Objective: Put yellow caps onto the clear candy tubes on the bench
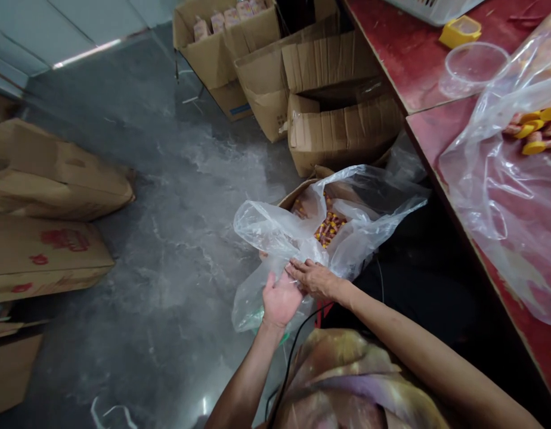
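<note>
A clear plastic bag (275, 229) spreads loosely over a cardboard box on the floor, its mouth wide. Many small pieces with yellow ends and reddish-brown bodies (330, 229) lie inside it. My left hand (282, 299) is palm up against the bag's near side, thumb apart, its fingertips partly hidden by plastic and my other hand. Just above it, my right hand (318, 279) reaches in from the right, palm down, with fingers stretched out over the plastic and the left palm. Both hands touch or nearly touch each other.
A red table (423, 143) runs along the right, bearing a clear plastic cup (474, 68), a yellow container (460, 31) and a large plastic bag (494, 196) of yellow-capped pieces. Cardboard boxes stand ahead (347, 128) and left (47, 256). A dark cable (296, 345) hangs near my lap.
</note>
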### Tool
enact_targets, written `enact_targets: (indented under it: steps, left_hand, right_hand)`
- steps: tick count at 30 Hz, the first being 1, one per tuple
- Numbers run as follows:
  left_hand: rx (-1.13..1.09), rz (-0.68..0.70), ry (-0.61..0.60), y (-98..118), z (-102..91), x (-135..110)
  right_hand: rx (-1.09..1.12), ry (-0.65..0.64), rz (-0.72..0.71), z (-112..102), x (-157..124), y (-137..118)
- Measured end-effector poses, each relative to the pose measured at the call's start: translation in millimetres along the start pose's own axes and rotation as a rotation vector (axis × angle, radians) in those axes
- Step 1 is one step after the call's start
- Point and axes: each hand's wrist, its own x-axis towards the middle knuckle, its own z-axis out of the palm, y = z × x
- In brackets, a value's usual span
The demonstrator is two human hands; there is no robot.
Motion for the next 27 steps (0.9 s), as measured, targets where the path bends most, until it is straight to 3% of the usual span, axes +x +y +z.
enact_targets:
  steps: [6, 13, 22, 27]
  left_hand:
    - [0.023, 0.023, 0.075, -1.2, -2.3, -7.9]
    - [0.127, -0.026, 0.069, 13.6, -15.5, -12.0]
    - [0.218, 0.133, 0.286, 20.4, -38.1, 0.8]
    - [0.263, 0.204, 0.375, 22.4, -39.3, 4.3]
  right_hand:
    - [0.008, -0.029, -0.009, -10.1, 5.2, 7.4]
    - [-0.005, -0.036, 0.199, -18.3, -4.5, 23.7]
    - [0.084, 0.081, 0.492, -30.8, -16.9, 38.0]
    - [0.131, 0.136, 0.497, -34.2, -19.9, 34.3]
